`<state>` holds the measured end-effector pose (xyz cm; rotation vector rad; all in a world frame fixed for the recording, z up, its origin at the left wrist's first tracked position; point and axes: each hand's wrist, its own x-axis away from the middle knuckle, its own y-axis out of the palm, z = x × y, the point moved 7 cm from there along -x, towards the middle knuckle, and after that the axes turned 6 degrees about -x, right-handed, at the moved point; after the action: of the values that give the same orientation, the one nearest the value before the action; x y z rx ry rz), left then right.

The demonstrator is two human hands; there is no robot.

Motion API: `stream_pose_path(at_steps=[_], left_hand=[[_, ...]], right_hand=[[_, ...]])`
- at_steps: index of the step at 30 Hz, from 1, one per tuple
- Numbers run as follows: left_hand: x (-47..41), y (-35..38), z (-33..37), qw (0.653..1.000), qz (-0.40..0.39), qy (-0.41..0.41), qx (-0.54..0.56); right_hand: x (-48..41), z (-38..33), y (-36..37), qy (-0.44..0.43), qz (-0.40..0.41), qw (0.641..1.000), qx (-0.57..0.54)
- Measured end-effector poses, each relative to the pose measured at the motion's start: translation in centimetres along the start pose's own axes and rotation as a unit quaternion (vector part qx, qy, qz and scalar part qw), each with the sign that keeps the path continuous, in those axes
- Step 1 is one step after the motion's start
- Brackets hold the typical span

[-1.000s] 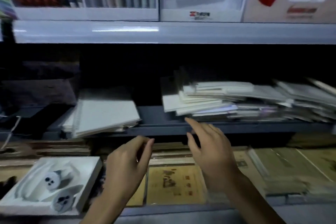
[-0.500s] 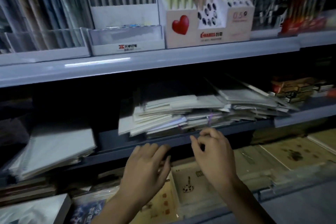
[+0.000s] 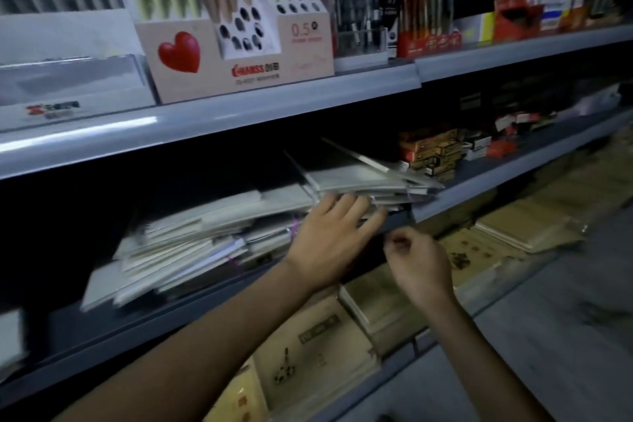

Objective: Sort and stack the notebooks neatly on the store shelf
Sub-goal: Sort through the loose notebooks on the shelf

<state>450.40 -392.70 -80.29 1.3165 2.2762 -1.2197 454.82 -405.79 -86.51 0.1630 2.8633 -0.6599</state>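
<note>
Dim shop aisle with a three-tier grey metal shelf unit [image 3: 239, 120] that runs left to right; the frame is motion-blurred.

Upper tier, far left: a white plastic display tray [image 3: 68, 79] with a red-and-black label too blurred to read. Beside it is a beige cardboard pen display box [image 3: 205, 79] with a red heart, the brand "CHANSS" in red and "0.5" on its right block. Pale green and tan pens stand in it. Further right are a clear plastic pen holder [image 3: 359, 41] and a red pack of pens [image 3: 428, 39], print illegible.

Middle tier: a loose heap of pale, plastic-wrapped notebooks [image 3: 191, 243] lies flat and fanned. The edges are uneven and the corners jut toward the aisle. Long axes run roughly along the shelf. The right part of the heap [image 3: 363, 178] has its top covers tilted, rising toward the back.

The left hand [image 3: 334, 238] reaches in with fingers straight and spread, lying on the front edge of that right part. The right hand [image 3: 419, 262] hangs just in front of the shelf lip. Its fingers are curled inward with the thumb near the forefinger, and nothing is seen in them.

Right of the heap are stacked small orange-brown cartons [image 3: 431, 154].

Lower tier: brown kraft-cover notebooks [image 3: 308, 353] lie flat in rows, cover print unreadable. Grey floor [image 3: 565, 336] at right.
</note>
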Motion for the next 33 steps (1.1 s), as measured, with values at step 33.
stream_pose_path(at_steps=[33], left_hand=[[-8.1, 1.0, 1.4, 0.968, -0.205, -0.139, -0.049]], right_hand=[[0.1, 5.9, -7.5, 0.142, 0.091, 0.935, -0.312]])
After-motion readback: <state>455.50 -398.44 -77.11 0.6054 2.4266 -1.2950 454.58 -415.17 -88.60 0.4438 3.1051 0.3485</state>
